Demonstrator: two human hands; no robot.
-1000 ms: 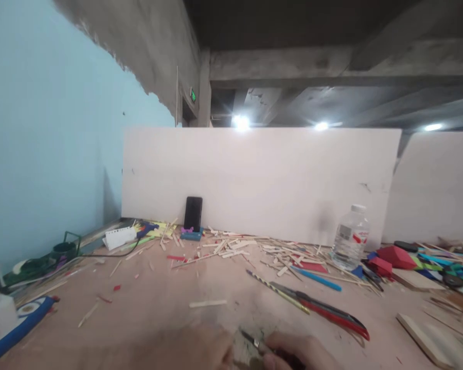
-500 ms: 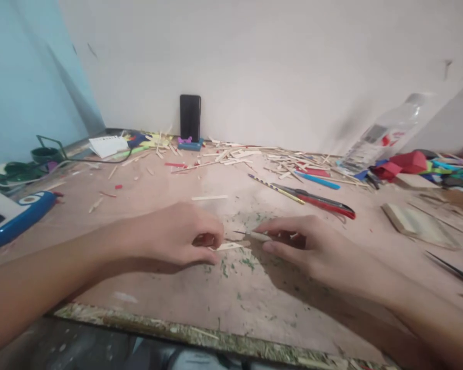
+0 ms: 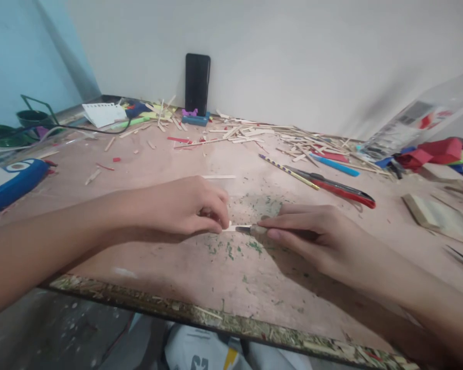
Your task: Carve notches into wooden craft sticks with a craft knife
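Note:
My left hand (image 3: pixel 200 208) is closed, its thumb and fingers pinching the left end of a pale flat wooden stick (image 3: pixel 227 229) against the table. From the right, my right hand (image 3: pixel 312 228) grips a craft knife (image 3: pixel 258 229) with a short pointed blade. The blade lies over the stick, close to my left fingertips. Whether it has cut into the wood I cannot tell. Green shavings (image 3: pixel 231 251) are scattered on the table (image 3: pixel 158 267) around the stick. Behind my left hand lies another wooden stick (image 3: pixel 219 177).
A phone (image 3: pixel 197 85) stands against the wall beside a pile of sticks (image 3: pixel 250 134). To the right are a pencil (image 3: pixel 289 172), a red-and-black utility knife (image 3: pixel 332 187), a blue tool (image 3: pixel 335 164), a wood block (image 3: pixel 420 210) and a tilted plastic bottle (image 3: pixel 420 121). A blue-and-white object (image 3: pixel 19 177) sits left.
The craft knife has turned and moved onto the stick, its blade now lying along it. My left hand has shifted its hold slightly. The camera view has tilted down.

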